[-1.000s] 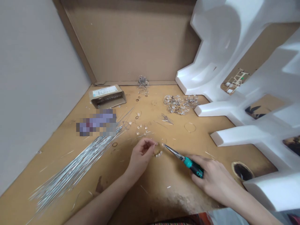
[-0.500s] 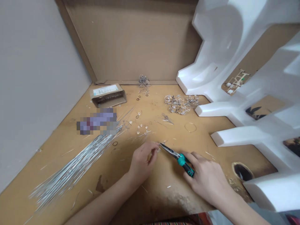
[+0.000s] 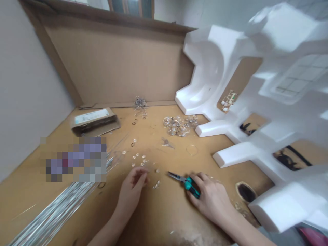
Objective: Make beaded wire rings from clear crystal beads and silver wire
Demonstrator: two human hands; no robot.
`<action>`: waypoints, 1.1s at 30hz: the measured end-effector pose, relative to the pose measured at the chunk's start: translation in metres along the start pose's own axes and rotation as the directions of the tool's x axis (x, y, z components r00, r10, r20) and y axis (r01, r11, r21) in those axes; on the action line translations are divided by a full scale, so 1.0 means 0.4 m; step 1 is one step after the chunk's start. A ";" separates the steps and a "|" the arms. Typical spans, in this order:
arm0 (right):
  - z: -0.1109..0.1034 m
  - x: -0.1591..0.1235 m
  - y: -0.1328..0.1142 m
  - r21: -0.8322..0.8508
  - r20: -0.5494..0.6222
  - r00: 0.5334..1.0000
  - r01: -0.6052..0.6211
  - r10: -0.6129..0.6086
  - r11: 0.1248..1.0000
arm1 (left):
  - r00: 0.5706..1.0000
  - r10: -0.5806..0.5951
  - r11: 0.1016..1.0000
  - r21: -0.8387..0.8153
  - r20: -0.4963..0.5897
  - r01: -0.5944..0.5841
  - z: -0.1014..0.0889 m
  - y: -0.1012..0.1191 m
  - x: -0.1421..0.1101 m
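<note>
My right hand [image 3: 211, 194] is wrapped around the teal-and-black handles of a pair of needle-nose pliers [image 3: 185, 181]. Their slim jaws point left, low over the tabletop, and look slightly parted. Across from the tip, my left hand [image 3: 134, 182] is closed in a pinch; whatever lies between its fingertips is too small to make out. A few clear beads [image 3: 156, 185] lie between the left fingers and the pliers. More clear beads [image 3: 137, 155] are scattered just beyond the left hand. Left of it lies a bundle of straight silvery wires [image 3: 60, 206].
Bent wire pieces with clear beads [image 3: 176, 125] are heaped farther back, near white foam packaging [image 3: 230, 155] along the right. An open small carton [image 3: 94, 119] stands back left, before a cardboard wall [image 3: 120, 65]. A round dark hole [image 3: 246, 192] lies at right.
The view has tilted up and turned right. My left fingers have drawn away from the plier tip, leaving a gap with beads in it. The right hand keeps its hold on the pliers.
</note>
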State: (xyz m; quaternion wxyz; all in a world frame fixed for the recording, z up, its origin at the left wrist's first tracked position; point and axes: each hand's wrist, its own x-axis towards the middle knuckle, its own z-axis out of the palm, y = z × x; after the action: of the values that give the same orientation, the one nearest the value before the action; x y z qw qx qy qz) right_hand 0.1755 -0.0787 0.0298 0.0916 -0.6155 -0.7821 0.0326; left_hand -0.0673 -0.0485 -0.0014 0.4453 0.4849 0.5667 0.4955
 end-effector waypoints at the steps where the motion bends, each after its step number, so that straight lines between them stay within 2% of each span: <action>1: 0.005 0.009 0.001 -0.005 -0.013 1.000 -0.027 0.027 1.000 | 0.999 -0.030 0.999 -0.017 0.018 0.030 -0.003 -0.005 0.006; 6: 0.029 0.068 -0.002 0.031 -0.034 0.999 0.022 -0.021 0.999 | 0.970 -0.206 0.953 -0.199 0.127 0.229 -0.003 -0.027 0.025; 12: 0.041 0.087 -0.014 0.149 -0.110 0.989 0.112 -0.096 0.982 | 0.939 -0.218 0.877 -0.368 0.265 0.308 0.025 -0.010 0.004; 14: 0.029 0.087 -0.022 0.255 -0.150 0.980 0.163 -0.128 0.953 | 0.941 -0.186 0.851 -0.432 0.284 0.298 0.032 -0.001 -0.002; 16: 0.012 0.092 -0.033 0.425 -0.158 0.980 0.181 -0.124 0.887 | 0.946 -0.160 0.842 -0.460 0.283 0.281 0.035 0.005 -0.007; 19: -0.008 0.110 -0.057 0.669 -0.052 0.992 0.121 -0.116 0.733 | 0.946 -0.134 0.852 -0.453 0.296 0.262 0.036 0.011 -0.015; 21: -0.010 0.128 -0.072 0.735 0.045 0.988 0.068 -0.148 0.674 | 0.949 -0.102 0.880 -0.419 0.297 0.225 0.036 0.014 -0.020; 24: -0.001 0.155 -0.087 0.785 0.225 0.953 -0.053 -0.204 0.617 | 0.954 -0.076 0.921 -0.346 0.290 0.179 0.038 0.021 -0.026; 26: 0.005 0.167 -0.093 0.829 0.311 0.921 -0.142 -0.236 0.541 | 0.958 -0.065 0.944 -0.295 0.279 0.150 0.042 0.027 -0.029; 29: 0.008 0.169 -0.102 0.874 0.345 0.900 -0.205 -0.267 0.439 | 0.961 -0.045 0.967 -0.231 0.271 0.111 0.048 0.036 -0.036; 33: 0.011 0.161 -0.110 0.873 0.383 0.888 -0.258 -0.253 0.415 | 0.953 -0.017 0.983 -0.172 0.302 0.072 0.054 0.038 -0.048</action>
State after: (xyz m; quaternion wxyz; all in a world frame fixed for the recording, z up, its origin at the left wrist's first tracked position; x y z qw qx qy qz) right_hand 0.1182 -0.0267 0.0395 0.2221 -0.4406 -0.6345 0.5949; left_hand -0.0417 -0.0642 0.0117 0.5792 0.4990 0.4562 0.4554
